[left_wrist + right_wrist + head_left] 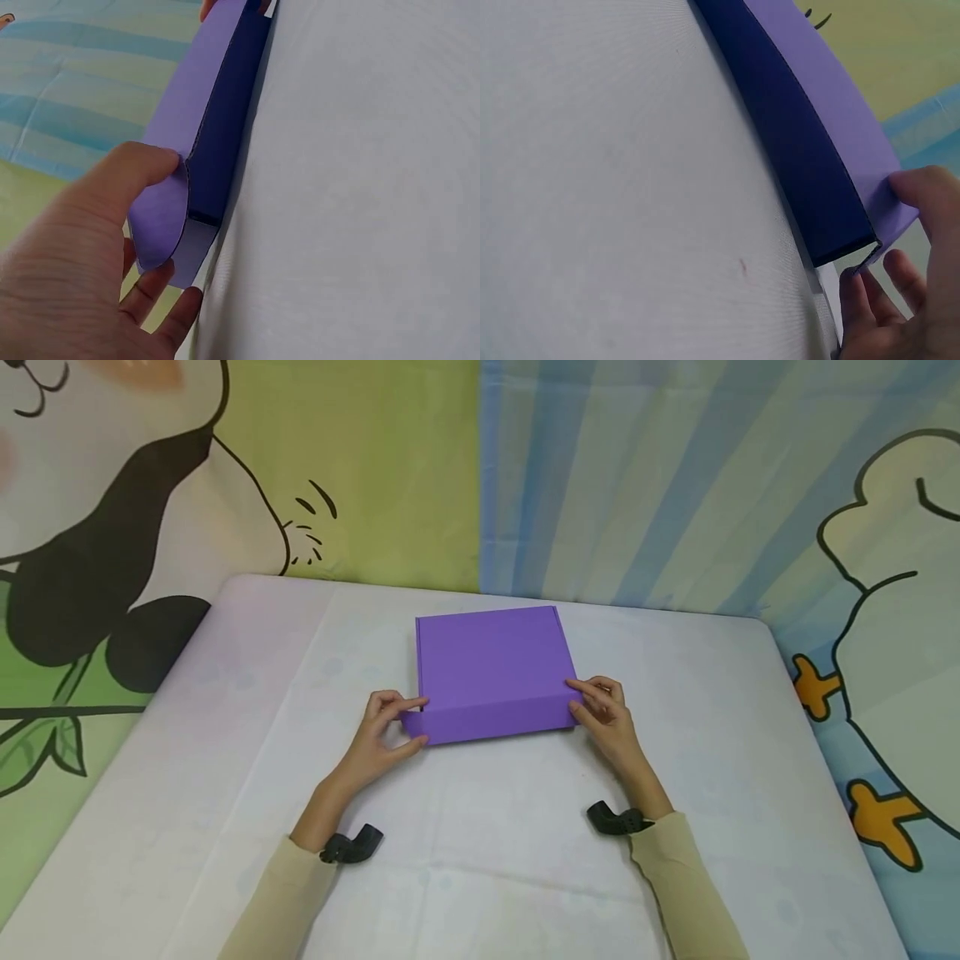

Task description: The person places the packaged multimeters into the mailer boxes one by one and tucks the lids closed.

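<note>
Diffuse, even light; head view brightest, both wrist views dimmer. There, front of box in deep shadow. Faint soft-edged shadows on white cloth.

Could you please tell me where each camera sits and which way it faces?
Head: worn on the head, facing forward and down at the purple box; left hand, right hand and sleeves show.
Left wrist: worn there, facing the purple box's left end; the left hand shows, plus right-hand fingertips beyond.
Right wrist: worn there, facing the right end; only the right hand shows.
Both wrist views share the purple box and the white table.
</note>
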Demonstrator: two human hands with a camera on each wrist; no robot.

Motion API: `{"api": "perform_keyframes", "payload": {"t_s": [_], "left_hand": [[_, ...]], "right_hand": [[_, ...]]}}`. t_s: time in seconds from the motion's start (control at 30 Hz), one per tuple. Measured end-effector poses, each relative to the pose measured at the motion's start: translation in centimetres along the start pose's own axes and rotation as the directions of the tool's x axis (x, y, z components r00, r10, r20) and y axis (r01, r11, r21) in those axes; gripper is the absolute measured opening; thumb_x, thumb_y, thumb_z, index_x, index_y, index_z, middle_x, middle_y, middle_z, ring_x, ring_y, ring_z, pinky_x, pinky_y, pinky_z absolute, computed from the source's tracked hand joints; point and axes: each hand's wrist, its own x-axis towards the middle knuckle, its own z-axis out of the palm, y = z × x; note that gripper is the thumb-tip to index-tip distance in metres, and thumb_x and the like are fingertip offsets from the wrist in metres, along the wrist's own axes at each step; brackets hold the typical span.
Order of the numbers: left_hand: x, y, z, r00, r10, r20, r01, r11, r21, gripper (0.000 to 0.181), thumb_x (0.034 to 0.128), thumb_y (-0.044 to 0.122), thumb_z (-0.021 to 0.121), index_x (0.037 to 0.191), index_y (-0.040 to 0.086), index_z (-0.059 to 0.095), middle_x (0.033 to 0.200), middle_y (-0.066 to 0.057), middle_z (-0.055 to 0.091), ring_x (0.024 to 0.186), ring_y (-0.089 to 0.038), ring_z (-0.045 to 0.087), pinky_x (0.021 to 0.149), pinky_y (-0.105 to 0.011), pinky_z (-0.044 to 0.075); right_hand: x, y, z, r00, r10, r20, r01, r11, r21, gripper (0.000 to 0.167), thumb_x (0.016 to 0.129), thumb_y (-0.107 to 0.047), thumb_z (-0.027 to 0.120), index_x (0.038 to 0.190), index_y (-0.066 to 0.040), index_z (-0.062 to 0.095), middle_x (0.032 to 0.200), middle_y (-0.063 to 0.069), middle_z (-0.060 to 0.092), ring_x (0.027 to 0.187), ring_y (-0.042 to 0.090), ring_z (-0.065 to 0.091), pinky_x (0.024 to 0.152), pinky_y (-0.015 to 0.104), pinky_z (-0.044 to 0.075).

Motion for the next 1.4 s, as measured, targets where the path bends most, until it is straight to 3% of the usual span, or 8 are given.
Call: {"api": "perform_keyframes", "payload": {"t_s": [0.13,0.3,0.5,0.6,0.9,1.03,1.23,1.4], "left_hand": [[0.1,0.2,0.0,1.000,0.000,0.007,0.000,1.000,0.004,0.053,0.0741,-0.010,0.078,0.123,-0.009,0.060,0.112,-0.026,0.047,0.102,-0.037,0.047,0.090,-0.036,0.044],[0.2,0.4,0.0,1.000,-0.024,0.000,0.024,1.000,-0.015,0.053,0.0742,-0.009,0.078,0.124,-0.008,0.060,0.112,-0.027,0.043,0.102,-0.036,0.041,0.088,-0.039,0.039],[0.2,0.3,0.0,1.000,-0.017,0.008,0.017,0.999,-0.027,0.052,0.0756,-0.008,0.078,0.124,-0.009,0.060,0.110,-0.027,0.047,0.101,-0.038,0.049,0.093,-0.033,0.045],[0.2,0.2,0.0,1.000,0.000,0.013,0.000,0.999,-0.052,0.052,0.0760,-0.010,0.077,0.125,-0.010,0.059,0.107,-0.027,0.052,0.099,-0.039,0.054,0.096,-0.030,0.048],[0.3,0.2,-0.2,0.999,-0.002,0.035,0.006,0.994,-0.110,0.052,0.0772,-0.012,0.075,0.126,-0.011,0.057,0.114,-0.024,0.059,0.103,-0.037,0.059,0.095,-0.046,0.050],[0.3,0.2,-0.3,1.000,0.003,0.026,-0.001,0.997,-0.076,0.052,0.0766,-0.010,0.076,0.126,-0.010,0.058,0.112,-0.023,0.060,0.102,-0.038,0.059,0.096,-0.039,0.050],[0.3,0.1,-0.3,0.999,-0.015,0.049,0.020,0.994,-0.108,0.053,0.0782,-0.010,0.075,0.128,-0.011,0.056,0.115,-0.024,0.059,0.104,-0.041,0.058,0.095,-0.047,0.050],[0.2,-0.1,-0.2,0.999,-0.017,0.045,0.022,0.992,-0.120,0.053,0.0781,-0.011,0.074,0.127,-0.011,0.056,0.112,-0.023,0.059,0.103,-0.040,0.057,0.094,-0.045,0.051]], "right_hand": [[-0.1,-0.1,-0.2,0.999,0.019,0.026,-0.018,0.999,-0.049,0.037,0.095,0.003,0.058,0.131,0.009,0.054,0.122,-0.003,0.040,0.120,0.010,0.041,0.113,0.030,0.035],[-0.1,-0.2,-0.2,0.999,-0.005,0.034,0.008,0.998,-0.070,0.037,0.096,0.002,0.057,0.132,0.010,0.053,0.119,-0.003,0.044,0.113,0.008,0.047,0.101,0.016,0.043],[-0.1,-0.5,-0.2,1.000,0.000,0.025,0.002,0.996,-0.088,0.036,0.096,0.002,0.057,0.131,0.010,0.053,0.114,-0.001,0.046,0.109,0.008,0.046,0.096,0.013,0.044],[0.0,-0.1,-0.3,1.000,-0.002,0.021,0.003,0.997,-0.081,0.035,0.095,0.003,0.057,0.130,0.010,0.054,0.111,0.002,0.046,0.107,0.010,0.046,0.096,0.012,0.043],[0.4,3.1,-0.9,0.999,-0.036,0.017,0.037,0.998,-0.042,0.036,0.095,0.004,0.057,0.130,0.006,0.057,0.117,-0.004,0.042,0.108,0.011,0.044,0.098,0.015,0.043],[0.5,2.9,-0.9,0.999,-0.033,0.012,0.033,0.999,-0.043,0.035,0.095,0.003,0.057,0.130,0.007,0.057,0.116,-0.003,0.042,0.109,0.012,0.044,0.100,0.016,0.043],[0.3,2.1,-0.9,1.000,0.004,0.019,-0.003,0.999,-0.048,0.037,0.095,0.005,0.057,0.132,0.008,0.054,0.117,-0.004,0.047,0.111,0.011,0.045,0.103,0.015,0.040],[0.2,2.2,-1.0,1.000,-0.013,0.020,0.014,0.999,-0.042,0.045,0.094,0.004,0.059,0.139,0.001,0.051,0.110,-0.002,0.049,0.106,0.008,0.049,0.100,0.014,0.043]]}}
